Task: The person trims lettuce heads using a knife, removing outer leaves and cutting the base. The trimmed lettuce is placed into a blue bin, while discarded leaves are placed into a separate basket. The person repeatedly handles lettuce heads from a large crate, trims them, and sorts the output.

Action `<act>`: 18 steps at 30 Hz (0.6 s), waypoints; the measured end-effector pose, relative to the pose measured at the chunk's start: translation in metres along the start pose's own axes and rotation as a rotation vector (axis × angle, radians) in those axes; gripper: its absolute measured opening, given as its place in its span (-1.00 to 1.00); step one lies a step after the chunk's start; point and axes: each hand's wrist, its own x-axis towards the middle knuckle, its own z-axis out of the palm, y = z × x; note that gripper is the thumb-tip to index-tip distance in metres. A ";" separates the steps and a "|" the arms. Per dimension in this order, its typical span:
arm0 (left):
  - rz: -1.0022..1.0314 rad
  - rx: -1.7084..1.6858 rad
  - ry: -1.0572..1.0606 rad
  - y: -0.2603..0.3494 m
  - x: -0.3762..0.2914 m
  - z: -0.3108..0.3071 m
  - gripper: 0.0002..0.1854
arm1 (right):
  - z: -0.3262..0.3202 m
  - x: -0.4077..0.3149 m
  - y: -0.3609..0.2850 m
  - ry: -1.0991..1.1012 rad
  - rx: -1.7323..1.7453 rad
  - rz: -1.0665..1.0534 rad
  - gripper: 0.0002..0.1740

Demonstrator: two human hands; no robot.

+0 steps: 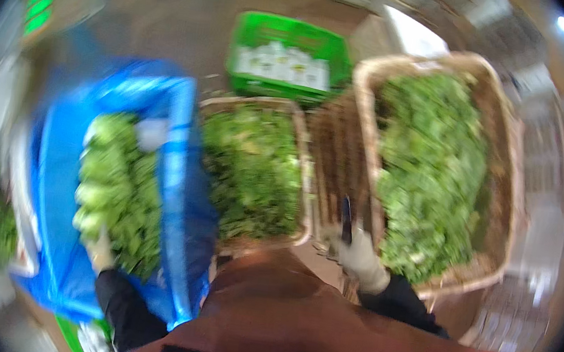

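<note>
My left hand (pixel 101 251), in a pale glove, is at the near end of leafy green heads (pixel 120 182) laid in rows in a crate lined with blue plastic (pixel 59 159). Its fingers are blurred among the leaves, so whether they grip a head cannot be told. On the other side, my gloved right hand (pixel 364 260) is closed around a dark, narrow tool (pixel 346 220), perhaps a knife, which points away from me. That hand is beside the near left wall of a large tan crate (pixel 505 224) partly filled with loose green leaves (pixel 427 178).
Between the two crates stands a smaller tan crate (pixel 306 195) of leaves, with a brown ribbed crate side (pixel 340 156) next to it. Farther off, a green crate (pixel 295 27) holds several white packages (pixel 282 65). A white box (pixel 416 31) stands behind the large crate.
</note>
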 end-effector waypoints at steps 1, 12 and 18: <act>0.087 0.164 -0.056 0.008 0.002 -0.031 -0.19 | -0.025 0.016 -0.005 0.204 -0.226 -0.168 -0.75; 0.472 -0.182 -0.642 0.284 -0.254 0.168 -0.06 | -0.249 0.194 0.031 0.236 -0.464 0.027 -0.41; 0.174 -0.383 -1.349 0.273 -0.334 0.234 0.30 | -0.220 0.060 0.057 0.728 -0.282 -0.649 -0.48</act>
